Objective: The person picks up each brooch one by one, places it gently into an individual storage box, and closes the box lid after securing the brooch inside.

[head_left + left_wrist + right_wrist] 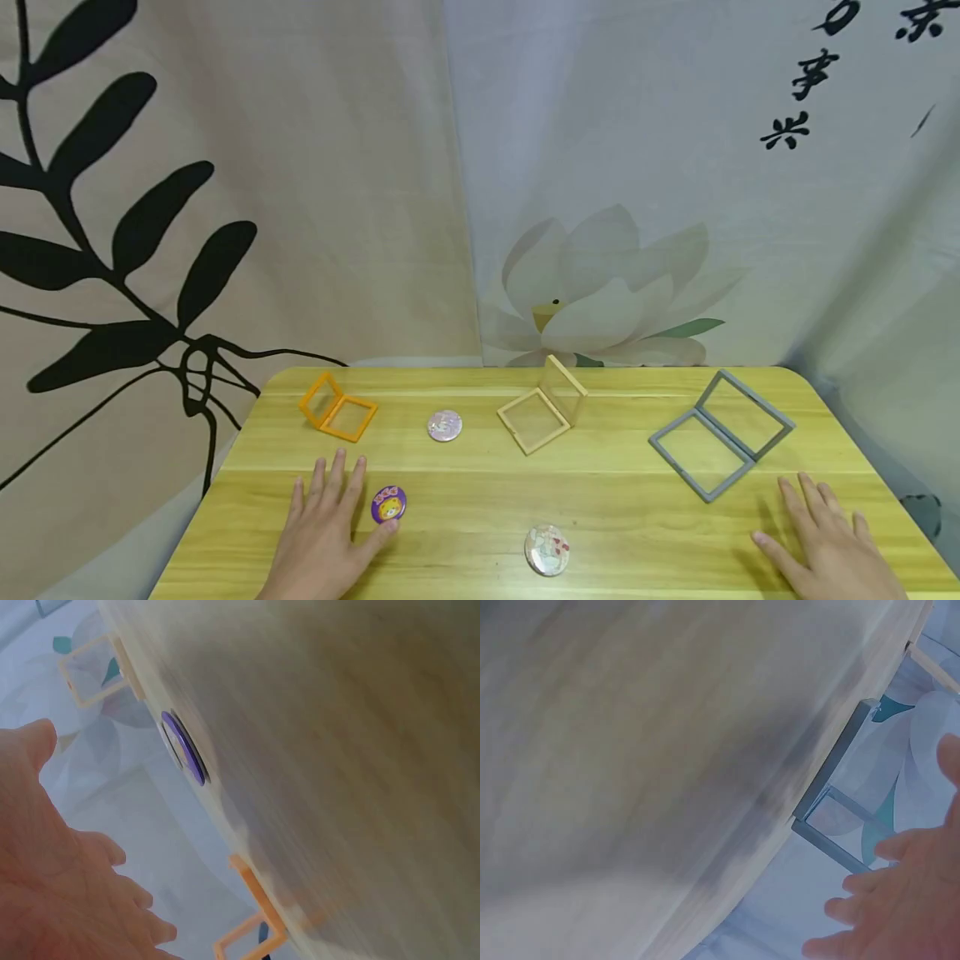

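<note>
My left hand (324, 533) is spread with straight fingers over the table's left side, holding nothing. Just beyond its thumb lies a purple round badge (389, 504) with a yellow cartoon animal; in the left wrist view the hand is apart from this badge (184, 748). Ahead of the fingers, a small orange hinged frame (350, 418) with clear panes stands opened out. On the right, my right hand (828, 542) has its fingers extended and grips nothing. Nearest to it is a large grey hinged frame (707, 496), also opened out and seen in the right wrist view (832, 761).
A cream hinged frame (551, 446) stands opened at the back middle. Left of it lies a pale pink round badge (445, 426). Another pale badge (547, 550) with red marks lies near the front. Behind the wooden table (465, 483) hangs a printed curtain (337, 208).
</note>
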Tool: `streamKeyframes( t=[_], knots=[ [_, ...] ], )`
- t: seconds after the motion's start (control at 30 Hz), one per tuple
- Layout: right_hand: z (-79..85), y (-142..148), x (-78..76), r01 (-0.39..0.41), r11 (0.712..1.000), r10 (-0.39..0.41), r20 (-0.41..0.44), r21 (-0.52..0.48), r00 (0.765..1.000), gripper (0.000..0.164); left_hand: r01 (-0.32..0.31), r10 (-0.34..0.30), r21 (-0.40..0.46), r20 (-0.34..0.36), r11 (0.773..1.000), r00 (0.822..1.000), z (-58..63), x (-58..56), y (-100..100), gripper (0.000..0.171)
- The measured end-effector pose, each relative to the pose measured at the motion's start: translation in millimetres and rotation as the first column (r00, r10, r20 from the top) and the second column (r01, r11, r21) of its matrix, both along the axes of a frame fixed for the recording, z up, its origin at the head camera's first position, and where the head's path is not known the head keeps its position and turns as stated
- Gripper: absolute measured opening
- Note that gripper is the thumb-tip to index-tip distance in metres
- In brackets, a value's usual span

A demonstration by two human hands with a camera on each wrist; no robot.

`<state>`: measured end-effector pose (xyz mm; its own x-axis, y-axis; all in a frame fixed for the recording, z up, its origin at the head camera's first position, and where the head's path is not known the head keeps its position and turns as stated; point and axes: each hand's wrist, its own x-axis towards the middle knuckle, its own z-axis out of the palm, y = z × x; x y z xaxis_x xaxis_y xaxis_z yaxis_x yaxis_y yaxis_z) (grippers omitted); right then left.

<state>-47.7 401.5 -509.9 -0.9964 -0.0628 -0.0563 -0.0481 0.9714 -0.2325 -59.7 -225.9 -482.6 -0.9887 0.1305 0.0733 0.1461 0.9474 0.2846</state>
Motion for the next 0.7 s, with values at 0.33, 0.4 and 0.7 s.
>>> streamKeyframes(
  t=[0.33, 0.4, 0.7],
  knots=[
    [20.3, -10.3, -12.4, 0.077, 0.997, -0.077, 0.01, 0.02, 0.997, 0.087, -0.002, 0.002, -0.007, 0.007, 1.0, 1.0, 0.6, -0.1, 3.4, 0.098],
    [23.4, -13.0, -16.3, 0.094, 0.995, -0.094, -0.002, 0.011, 0.996, 0.084, -0.001, 0.001, -0.006, 0.004, 1.0, 1.0, 0.7, 0.3, 4.1, 0.098],
    [31.0, -13.4, -40.5, 0.159, 0.98, -0.141, 0.14, -0.122, 0.98, 0.065, 0.011, -0.011, 0.001, -0.027, 1.0, 1.0, 0.1, 0.3, 8.9, 0.097]
  ],
)
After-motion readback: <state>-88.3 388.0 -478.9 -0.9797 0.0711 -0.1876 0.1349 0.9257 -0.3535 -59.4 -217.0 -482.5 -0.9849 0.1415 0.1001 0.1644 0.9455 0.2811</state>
